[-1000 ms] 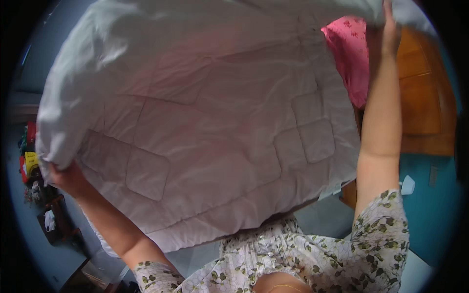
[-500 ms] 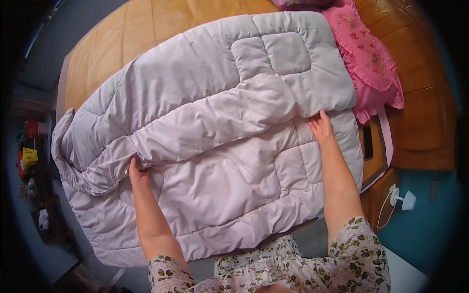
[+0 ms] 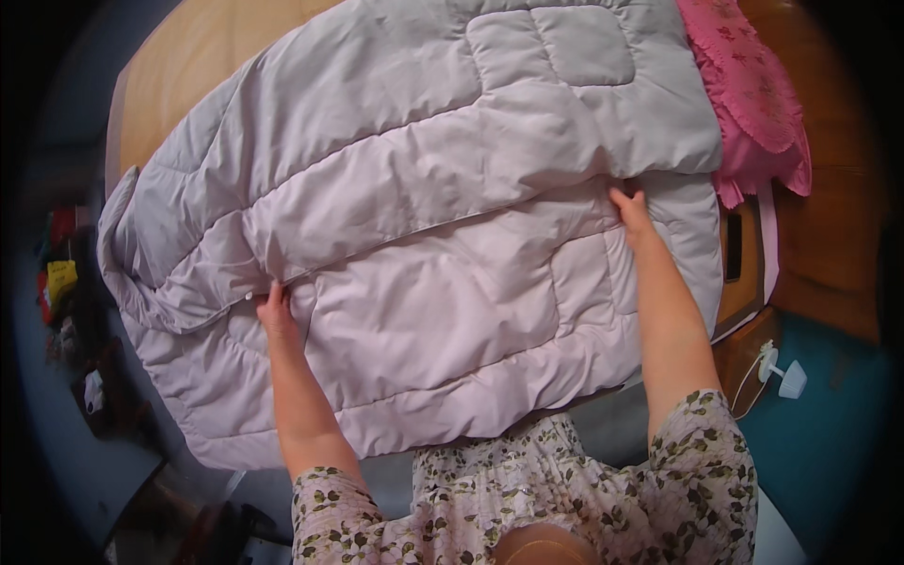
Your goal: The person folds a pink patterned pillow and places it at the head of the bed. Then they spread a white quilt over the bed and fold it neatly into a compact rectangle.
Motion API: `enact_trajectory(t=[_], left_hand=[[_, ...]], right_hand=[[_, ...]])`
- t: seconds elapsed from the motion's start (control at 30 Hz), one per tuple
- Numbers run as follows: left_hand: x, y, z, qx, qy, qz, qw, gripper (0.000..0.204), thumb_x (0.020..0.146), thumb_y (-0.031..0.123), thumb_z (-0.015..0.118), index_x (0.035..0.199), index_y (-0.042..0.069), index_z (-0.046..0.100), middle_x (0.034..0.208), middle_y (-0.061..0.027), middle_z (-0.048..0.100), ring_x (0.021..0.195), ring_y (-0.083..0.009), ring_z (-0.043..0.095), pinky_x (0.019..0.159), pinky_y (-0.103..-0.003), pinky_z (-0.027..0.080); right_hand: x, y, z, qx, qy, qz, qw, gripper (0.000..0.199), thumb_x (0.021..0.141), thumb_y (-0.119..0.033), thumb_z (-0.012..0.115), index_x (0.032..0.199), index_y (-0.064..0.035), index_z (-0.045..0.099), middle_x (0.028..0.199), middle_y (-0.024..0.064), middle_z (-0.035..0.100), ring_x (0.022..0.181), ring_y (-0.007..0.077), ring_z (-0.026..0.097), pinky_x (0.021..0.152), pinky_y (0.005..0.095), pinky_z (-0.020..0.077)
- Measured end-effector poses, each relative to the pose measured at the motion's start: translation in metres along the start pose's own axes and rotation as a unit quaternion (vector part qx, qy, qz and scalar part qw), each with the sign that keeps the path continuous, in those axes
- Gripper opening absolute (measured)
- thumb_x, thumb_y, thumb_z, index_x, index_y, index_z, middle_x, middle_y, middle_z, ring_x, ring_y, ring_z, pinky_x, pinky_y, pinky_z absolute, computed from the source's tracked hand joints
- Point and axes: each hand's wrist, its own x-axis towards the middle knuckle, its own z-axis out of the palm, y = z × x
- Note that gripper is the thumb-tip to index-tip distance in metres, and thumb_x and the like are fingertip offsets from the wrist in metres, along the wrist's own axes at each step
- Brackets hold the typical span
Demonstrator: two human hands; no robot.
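A pale lilac-grey quilt [image 3: 424,339] covers most of the bed, its upper layer folded over so that a long edge runs across the middle. At the left part of that edge, my left hand [image 3: 275,309] pinches the fabric, the thumb pointing up. My right hand [image 3: 633,212] is at the right part of the same edge, thumb and finger closed on it and the other fingertips hidden by the fold. Between the hands the edge runs nearly straight, with wrinkles in the layer above. At the far left a corner of the quilt is bunched and turned up.
A pink frilled pillow [image 3: 753,104] lies at the right end of the bed by the brown headboard [image 3: 829,217]. A black phone [image 3: 733,247] rests beside the quilt. A white lamp [image 3: 791,379] is at the right. Assorted items [image 3: 61,278] stand at the far left.
My right hand has gone from outstretched fingers at the fold to gripping its edge. The edge between my hands now looks straighter. The whole view has shifted, with the bed higher in the picture.
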Motion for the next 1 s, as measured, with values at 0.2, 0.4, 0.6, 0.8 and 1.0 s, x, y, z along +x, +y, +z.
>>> enact_trajectory(t=[0.2, 0.4, 0.6, 0.8, 1.0], left_hand=[[-0.098, 0.025, -0.103, 0.461, 0.274, 0.158, 0.829, 0.049, 0.075, 0.018, 0.063, 0.118, -0.001, 0.048, 0.118, -0.0145, 0.052, 0.107, -0.0277, 0.05, 0.094, -0.035, 0.036], [-0.22, -0.003, -0.199, 0.351, 0.543, -0.284, 0.708, 0.068, 0.073, 0.043, 0.064, 0.121, 0.001, 0.044, 0.118, -0.0186, 0.049, 0.103, -0.0325, 0.052, 0.089, -0.043, 0.043], [-0.23, -0.028, -0.242, -0.105, 0.399, -0.238, 0.879, 0.068, 0.075, 0.041, 0.064, 0.119, -0.006, 0.043, 0.119, -0.016, 0.049, 0.101, -0.0295, 0.053, 0.084, -0.043, 0.047], [-0.203, -0.008, -0.256, -0.155, 0.417, -0.165, 0.881, 0.063, 0.078, 0.045, 0.057, 0.122, 0.001, 0.045, 0.123, -0.0145, 0.047, 0.108, -0.0305, 0.048, 0.091, -0.047, 0.04], [-0.194, 0.083, -0.269, -0.23, 0.371, -0.143, 0.889, 0.059, 0.08, 0.044, 0.052, 0.121, 0.003, 0.046, 0.125, -0.0142, 0.046, 0.114, -0.0319, 0.044, 0.096, -0.05, 0.034]], right_hand=[[-0.047, -0.067, 0.001, 0.033, -0.074, -0.015, 0.997, 0.053, 0.081, -0.021, 0.06, 0.126, -0.008, 0.035, 0.111, 0.0068, 0.051, 0.097, 0.0144, 0.049, 0.081, 0.0288, 0.0409], [-0.141, 0.007, -0.115, -0.451, 0.237, -0.18, 0.841, 0.053, 0.071, -0.018, 0.064, 0.119, -0.0026, 0.048, 0.115, 0.0162, 0.052, 0.106, 0.0319, 0.048, 0.093, 0.0387, 0.0365], [-0.24, 0.096, -0.18, 0.033, 0.287, 0.381, 0.878, 0.076, 0.067, -0.039, 0.072, 0.124, -0.0016, 0.039, 0.125, 0.0124, 0.044, 0.111, 0.0261, 0.046, 0.091, 0.0421, 0.0394], [-0.206, 0.104, -0.161, 0.29, 0.224, 0.203, 0.908, 0.062, 0.08, -0.047, 0.056, 0.125, -0.0068, 0.041, 0.126, 0.0076, 0.047, 0.115, 0.0276, 0.043, 0.096, 0.0455, 0.0343], [-0.209, -0.009, -0.154, 0.396, 0.13, 0.11, 0.902, 0.058, 0.082, -0.041, 0.054, 0.124, -0.0021, 0.043, 0.125, 0.0107, 0.048, 0.112, 0.0289, 0.047, 0.096, 0.0418, 0.0357]])
